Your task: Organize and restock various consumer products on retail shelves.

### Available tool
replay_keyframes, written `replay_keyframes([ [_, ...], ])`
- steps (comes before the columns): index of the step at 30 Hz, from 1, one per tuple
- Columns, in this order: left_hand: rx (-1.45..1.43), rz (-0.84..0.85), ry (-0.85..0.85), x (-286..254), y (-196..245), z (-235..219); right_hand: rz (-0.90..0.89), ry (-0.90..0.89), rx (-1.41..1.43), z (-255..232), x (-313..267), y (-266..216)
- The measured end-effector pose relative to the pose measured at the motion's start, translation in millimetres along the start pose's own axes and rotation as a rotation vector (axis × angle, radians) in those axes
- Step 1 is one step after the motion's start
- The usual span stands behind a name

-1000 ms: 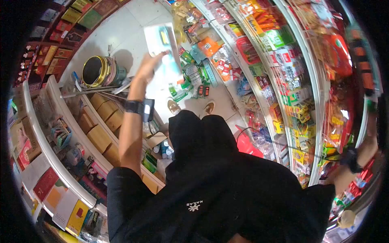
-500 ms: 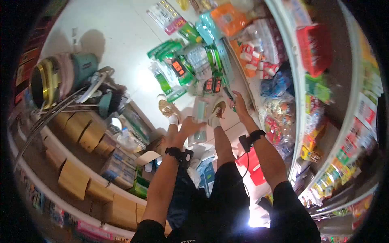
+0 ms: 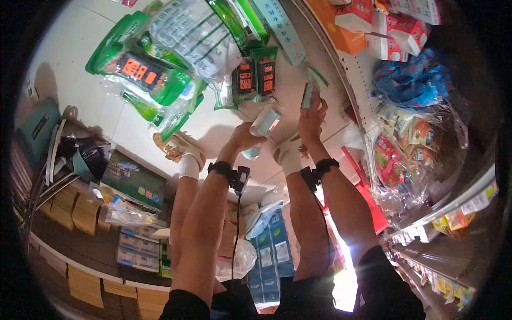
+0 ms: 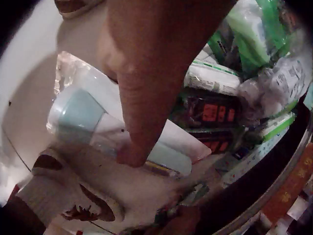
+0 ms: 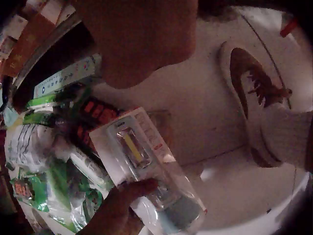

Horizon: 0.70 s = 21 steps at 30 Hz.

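My left hand (image 3: 244, 137) grips a clear blister pack with a pale blue flashlight (image 4: 80, 120) in it, held low over the floor between the shoes. The thumb presses on the front of the pack in the right wrist view, where a yellow strip shows on the flashlight (image 5: 132, 147). To its right, my right hand (image 3: 313, 122) holds a slim green-and-white packet (image 3: 310, 96) upright, fingers round its lower part; its kind I cannot tell. In the right wrist view that packet is hidden behind the hand. Green bags with dark, orange-printed packs (image 3: 257, 79) lie just ahead of both hands.
A shelf edge (image 3: 346, 69) runs along the right, with red-and-white boxes (image 3: 394, 34) and bagged snacks (image 3: 397, 160) beyond it. Cardboard boxes (image 3: 85, 282) fill the left shelves. A dustpan and broom (image 3: 88, 160) stand left. Blue packs (image 3: 269, 256) lie between the legs.
The left hand has come down from above the floor goods to between the shoes, still with the flashlight pack. The right hand has come from the right shelves to the front. My view has leaned closer.
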<state>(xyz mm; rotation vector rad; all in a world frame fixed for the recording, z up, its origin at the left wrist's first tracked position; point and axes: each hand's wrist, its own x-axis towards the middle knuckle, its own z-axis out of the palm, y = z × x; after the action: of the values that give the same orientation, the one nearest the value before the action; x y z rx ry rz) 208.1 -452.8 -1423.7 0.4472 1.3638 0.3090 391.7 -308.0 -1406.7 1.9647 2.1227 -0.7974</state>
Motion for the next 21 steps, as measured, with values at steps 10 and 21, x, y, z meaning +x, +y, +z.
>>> replay_keyframes([
  [10,-0.221,0.041,0.291,-4,-62,-22,-0.039,0.019,0.017,53,6,-11],
  [21,-0.466,0.047,0.393,5,-167,-26,-0.061,0.038,0.037,32,-3,-6],
])
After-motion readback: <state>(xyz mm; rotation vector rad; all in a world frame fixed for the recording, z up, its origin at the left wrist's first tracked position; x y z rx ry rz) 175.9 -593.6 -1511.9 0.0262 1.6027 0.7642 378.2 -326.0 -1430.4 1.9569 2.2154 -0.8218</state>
